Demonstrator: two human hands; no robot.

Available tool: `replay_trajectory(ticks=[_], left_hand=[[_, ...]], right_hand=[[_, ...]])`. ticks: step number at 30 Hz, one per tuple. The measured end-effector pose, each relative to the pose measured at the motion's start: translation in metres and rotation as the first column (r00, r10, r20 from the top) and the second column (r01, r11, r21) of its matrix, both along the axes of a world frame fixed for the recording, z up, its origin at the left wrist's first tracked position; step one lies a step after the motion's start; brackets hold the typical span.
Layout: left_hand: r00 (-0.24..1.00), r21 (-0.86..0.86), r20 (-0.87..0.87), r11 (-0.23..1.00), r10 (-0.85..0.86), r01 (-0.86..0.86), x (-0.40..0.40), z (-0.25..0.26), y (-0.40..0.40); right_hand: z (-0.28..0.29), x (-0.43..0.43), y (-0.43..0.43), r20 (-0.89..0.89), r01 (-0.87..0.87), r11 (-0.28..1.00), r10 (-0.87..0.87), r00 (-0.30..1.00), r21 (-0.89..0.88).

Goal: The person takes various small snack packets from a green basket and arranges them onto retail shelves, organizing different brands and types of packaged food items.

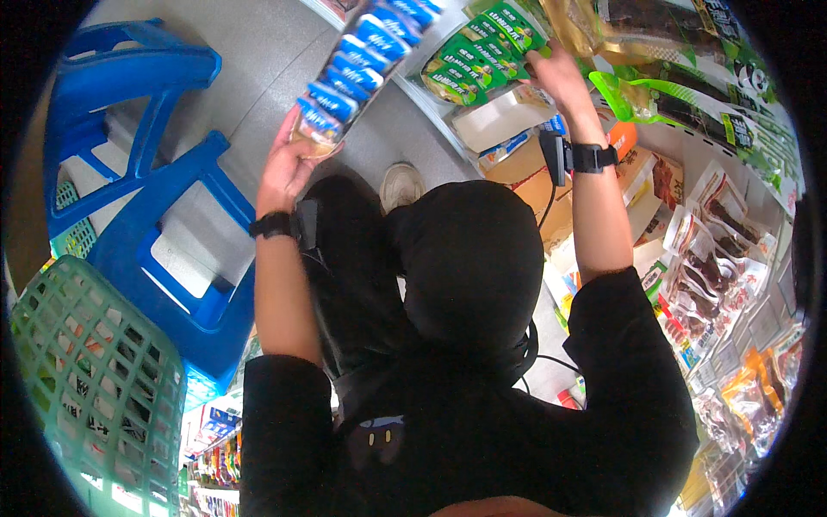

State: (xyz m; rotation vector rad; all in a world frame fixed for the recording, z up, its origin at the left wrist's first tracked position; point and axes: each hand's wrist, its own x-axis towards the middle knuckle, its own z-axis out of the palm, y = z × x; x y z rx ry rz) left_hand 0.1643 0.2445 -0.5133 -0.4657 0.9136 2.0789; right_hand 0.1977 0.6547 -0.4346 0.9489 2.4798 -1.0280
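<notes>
My left hand [294, 155] grips the near end of a long narrow tray of blue snack packets [349, 74], held out over the floor. The packets stand in a row, one behind another. On the other side, my right hand [549, 68] is at the right edge of a group of green snack pouches [481, 55] on the low shelf, its fingers against the pouches. Whether the fingers pinch a pouch is hard to see. Each wrist wears a black strap, and the right one carries a small black device [552, 158].
Blue plastic stools [194, 148] and a green plastic basket [97, 381] with packets stand at the left. An opened cardboard box [510, 119] lies below the green pouches. Hanging snack bags [704, 252] line the shelving at the right. A black cable [549, 210] hangs by my right arm.
</notes>
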Motion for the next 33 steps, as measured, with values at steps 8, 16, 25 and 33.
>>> replay_trajectory(ticks=[8, 16, 25, 33], left_hand=[[0.985, -0.075, -0.092, 0.987, -0.149, 0.143, -0.040, -0.016, 0.081], [0.995, -0.172, -0.029, 0.981, -0.098, 0.092, -0.074, -0.030, 0.120], [0.965, -0.103, -0.185, 0.973, 0.186, -0.207, -0.085, -0.019, 0.154], [0.977, -0.046, -0.162, 0.988, 0.141, -0.150, -0.085, -0.028, 0.146]], right_hand=[[0.037, 0.022, -0.024, -0.062, 0.267, 0.889, -0.311, 0.948, -0.372], [0.040, 0.035, -0.039, -0.063, 0.321, 0.857, -0.376, 0.924, -0.404], [0.032, 0.030, -0.043, -0.177, 0.326, 0.843, -0.432, 0.884, -0.428], [0.020, 0.010, -0.030, -0.074, 0.229, 0.967, -0.238, 0.968, -0.112]])
